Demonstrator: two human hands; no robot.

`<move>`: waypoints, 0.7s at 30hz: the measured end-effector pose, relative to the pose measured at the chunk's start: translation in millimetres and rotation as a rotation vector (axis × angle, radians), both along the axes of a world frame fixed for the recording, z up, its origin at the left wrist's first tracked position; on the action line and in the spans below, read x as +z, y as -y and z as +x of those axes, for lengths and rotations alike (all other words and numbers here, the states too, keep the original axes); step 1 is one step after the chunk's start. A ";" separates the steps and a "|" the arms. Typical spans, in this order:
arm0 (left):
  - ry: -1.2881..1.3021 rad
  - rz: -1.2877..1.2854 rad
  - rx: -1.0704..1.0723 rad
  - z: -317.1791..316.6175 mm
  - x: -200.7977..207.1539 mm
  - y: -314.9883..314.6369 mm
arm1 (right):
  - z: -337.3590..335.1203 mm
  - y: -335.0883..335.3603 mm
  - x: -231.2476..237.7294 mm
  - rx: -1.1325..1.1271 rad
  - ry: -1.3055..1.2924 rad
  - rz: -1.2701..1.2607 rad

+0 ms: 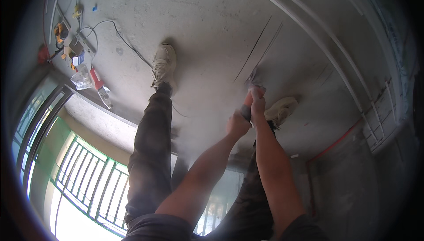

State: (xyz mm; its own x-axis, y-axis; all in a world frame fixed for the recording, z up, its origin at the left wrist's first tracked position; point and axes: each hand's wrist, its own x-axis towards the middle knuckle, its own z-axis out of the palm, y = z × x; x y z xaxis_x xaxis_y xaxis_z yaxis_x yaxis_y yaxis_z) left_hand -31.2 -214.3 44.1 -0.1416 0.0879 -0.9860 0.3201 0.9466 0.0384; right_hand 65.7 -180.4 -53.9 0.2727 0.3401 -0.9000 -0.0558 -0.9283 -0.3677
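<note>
Both my hands are closed around an angle grinder with an orange-red body (246, 108). My left hand (238, 125) wraps its dark rear end, and my right hand (258, 104) grips farther forward, near the head. The blurred grinder head (253, 78) is down at the grey concrete floor, at the near end of thin straight cuts (269, 46). Another dark straight cut (252, 49) runs roughly alongside, to the left. Dust hazes the area, and the disc's contact with the floor is hard to make out.
White pipes (304, 15) curve along the floor at the right. A red-and-grey power tool (98, 82), a clear plastic bag (81, 79) and other tools lie at the left. A dark cable (121, 37) runs toward my left shoe (164, 62); my right shoe (282, 110) is beside the grinder. A green railing (90, 179) stands lower left.
</note>
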 end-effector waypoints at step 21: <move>0.055 -0.110 -0.036 -12.0 20.2 -4.3 | 11.4 39.9 -23.6 0.117 0.141 -0.200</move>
State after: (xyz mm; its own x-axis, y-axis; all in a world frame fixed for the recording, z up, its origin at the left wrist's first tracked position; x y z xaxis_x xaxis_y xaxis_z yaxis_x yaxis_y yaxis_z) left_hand -43.3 -210.0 64.3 -0.0854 -0.0175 -0.9962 0.3544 0.9339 -0.0468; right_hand 77.1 -220.2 -77.6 0.3693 0.1957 -0.9085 0.0951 -0.9804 -0.1725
